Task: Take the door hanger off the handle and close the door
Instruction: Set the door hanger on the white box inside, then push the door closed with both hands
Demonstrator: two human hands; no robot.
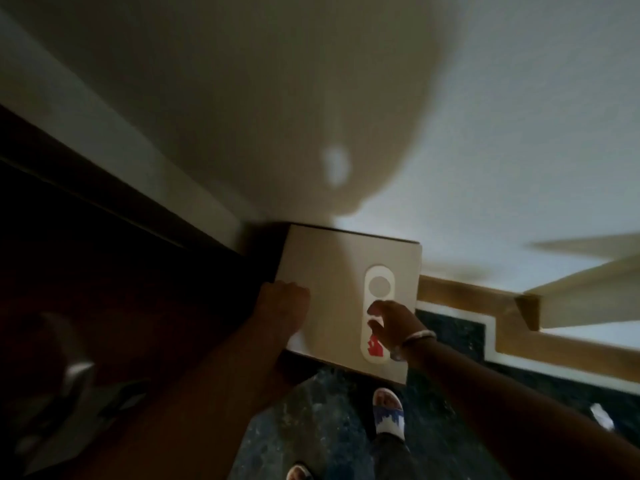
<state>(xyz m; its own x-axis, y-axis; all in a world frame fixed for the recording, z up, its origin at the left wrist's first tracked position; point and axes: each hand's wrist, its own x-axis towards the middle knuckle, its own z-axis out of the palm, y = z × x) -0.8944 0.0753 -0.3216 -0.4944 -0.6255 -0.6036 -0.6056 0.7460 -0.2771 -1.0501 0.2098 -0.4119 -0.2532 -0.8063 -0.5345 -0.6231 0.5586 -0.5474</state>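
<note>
The white door hanger (378,306), with a round hole at its far end and red print at its near end, lies flat on a white box-like top (329,265). My right hand (391,327) is over the hanger's middle with its fingers spread and the fingertips on or just above the card. My left hand (284,303) rests on the left edge of the white top, its fingers too dim to make out. The dark brown door (114,271) fills the left side. Its metal lever handle (74,372) shows blurred at the lower left with nothing hanging on it.
A pale wall (485,133) rises behind the white top. Wooden skirting (460,306) runs along the wall to the right, above a dark speckled floor (311,417). My feet in sandals (388,410) stand just below the white top.
</note>
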